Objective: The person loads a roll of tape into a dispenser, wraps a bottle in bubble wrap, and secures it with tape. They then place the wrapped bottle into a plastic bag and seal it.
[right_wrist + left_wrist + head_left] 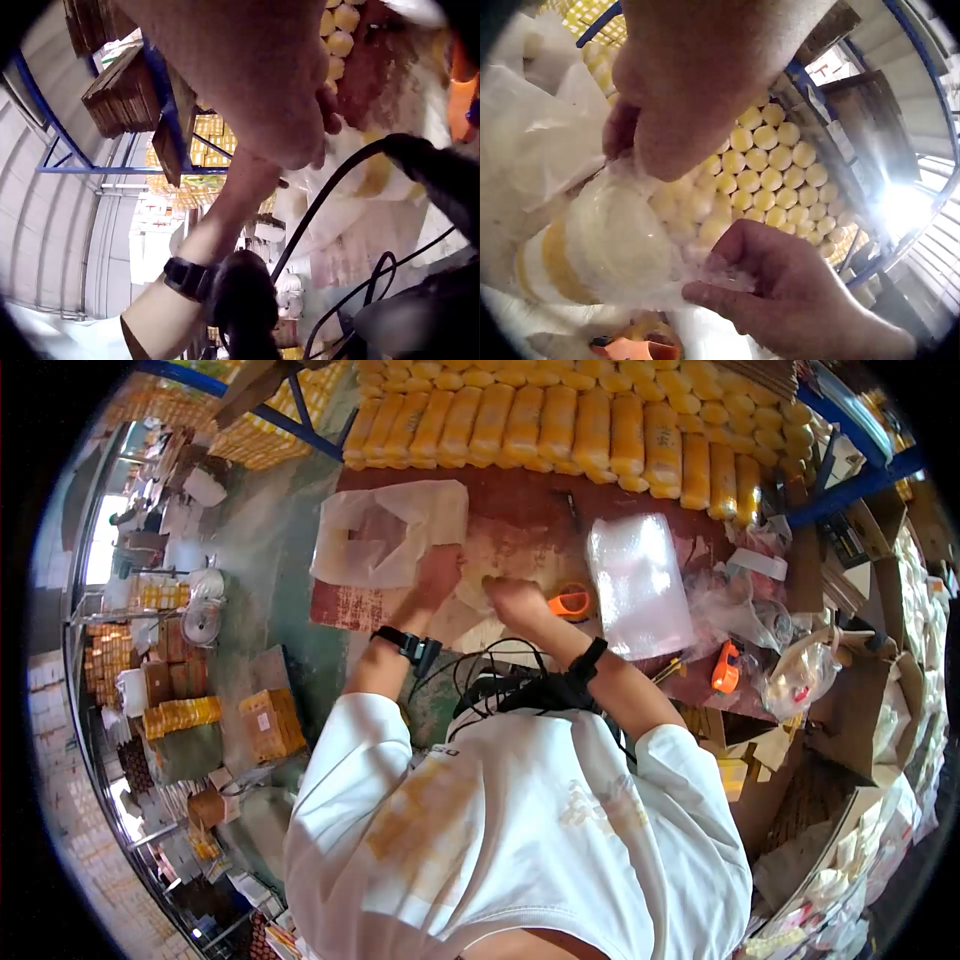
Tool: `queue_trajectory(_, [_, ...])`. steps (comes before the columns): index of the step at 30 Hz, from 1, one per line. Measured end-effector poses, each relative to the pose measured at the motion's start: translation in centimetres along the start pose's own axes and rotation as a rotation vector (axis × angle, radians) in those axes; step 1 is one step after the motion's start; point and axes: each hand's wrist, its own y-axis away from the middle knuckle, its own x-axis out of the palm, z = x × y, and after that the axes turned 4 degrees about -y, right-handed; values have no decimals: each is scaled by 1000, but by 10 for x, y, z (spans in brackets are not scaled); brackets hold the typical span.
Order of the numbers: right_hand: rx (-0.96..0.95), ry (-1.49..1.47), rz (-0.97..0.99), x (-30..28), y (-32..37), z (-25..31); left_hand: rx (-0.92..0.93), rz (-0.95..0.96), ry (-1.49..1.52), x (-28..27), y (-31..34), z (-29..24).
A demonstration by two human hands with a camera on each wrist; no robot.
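Observation:
Between my hands lies a pale, round bundle with a yellow band (pixel 559 259), its end covered in clear plastic film (pixel 626 225). My left hand (pixel 438 574) has its fingers curled at the film on the bundle's far side, seen at the top of the left wrist view. On the near side, my right hand (pixel 520 602) pinches a gathered edge of the film between thumb and finger. The right wrist view shows the back of the right hand (pixel 262 97) in front of the left, hiding most of its fingers.
A translucent plastic bag (pixel 385 540) lies on the red table (pixel 325 605) to the left. An orange tape dispenser (pixel 570 602) and a stack of clear bags (pixel 645 595) are on the right, with another orange dispenser (pixel 726 668) beyond. Yellow wrapped rolls (pixel 490 425) line the back.

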Motion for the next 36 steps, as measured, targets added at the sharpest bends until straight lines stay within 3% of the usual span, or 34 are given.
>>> queue_trajectory(2, [34, 29, -121, -6, -5, -3, -45, 73, 70, -8, 8, 18])
queue_trajectory(4, [62, -9, -89, -15, -12, -8, -106, 171, 226, -12, 24, 34])
queue_trajectory(6, [0, -136, -116, -18, -19, -6, -106, 224, 107, -10, 41, 36])
queue_trajectory(7, [-19, -56, -31, -18, -22, -4, -107, 254, 50, -10, 48, 35])
queue_trajectory(9, [-56, 102, 150, -22, -27, 1, -110, 181, 12, -9, 55, 32])
queue_trajectory(13, [-204, 287, -36, -12, -33, 1, 7, -17, 161, -19, 55, 34])
queue_trajectory(15, [-243, 357, -130, -2, -35, -4, 37, -17, 330, -19, 55, 40])
queue_trajectory(18, [-57, 4, -86, 3, -35, 3, 69, -41, 483, -1, 50, 46])
queue_trajectory(21, [-118, 48, -207, 22, -40, 1, 5, -1, 613, 14, 54, 47])
queue_trajectory(25, [-84, 42, -158, 35, -55, -17, -100, 70, 913, 4, 68, 34])
queue_trajectory(28, [-3, 55, -158, 37, -65, -9, -159, 103, 797, -21, 79, 16])
queue_trajectory(30, [29, 287, -69, 27, -71, 4, -161, 7, 881, -18, 85, 12])
queue_trajectory(33, [46, 334, -68, 27, -69, 8, -188, -53, 997, 14, 81, 23])
queue_trajectory(36, [28, -1, -119, 35, -60, 17, -224, -68, 1249, 45, 81, 29])
